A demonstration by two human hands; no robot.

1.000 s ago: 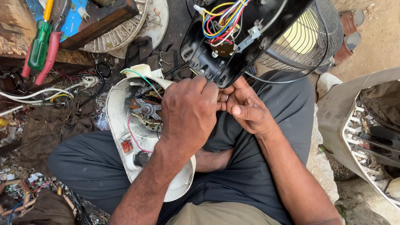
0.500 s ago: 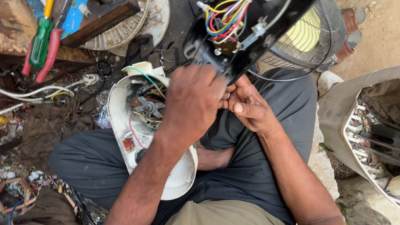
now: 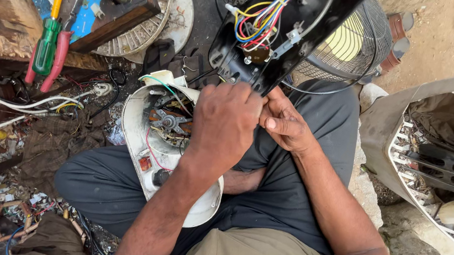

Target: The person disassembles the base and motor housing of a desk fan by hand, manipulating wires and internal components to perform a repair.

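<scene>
A black fan housing (image 3: 309,27) with a bundle of coloured wires (image 3: 262,20) inside is tilted over my lap. My left hand (image 3: 225,122) and my right hand (image 3: 286,122) meet at its lower edge, fingers pinched together on something small that the hands hide. Under my left forearm lies a white fan base (image 3: 147,153), open, showing a motor and thin wires.
A green-handled screwdriver (image 3: 46,43) and red-handled pliers (image 3: 64,34) lie on a wooden bench at upper left. A round fan grille (image 3: 357,46) stands behind the housing. Another grey casing (image 3: 436,147) is at right. Scrap wires and bits cover the ground at left.
The view has shifted slightly. Both hands stay at the housing's lower edge, the left hand having moved a little lower over the right fingers.
</scene>
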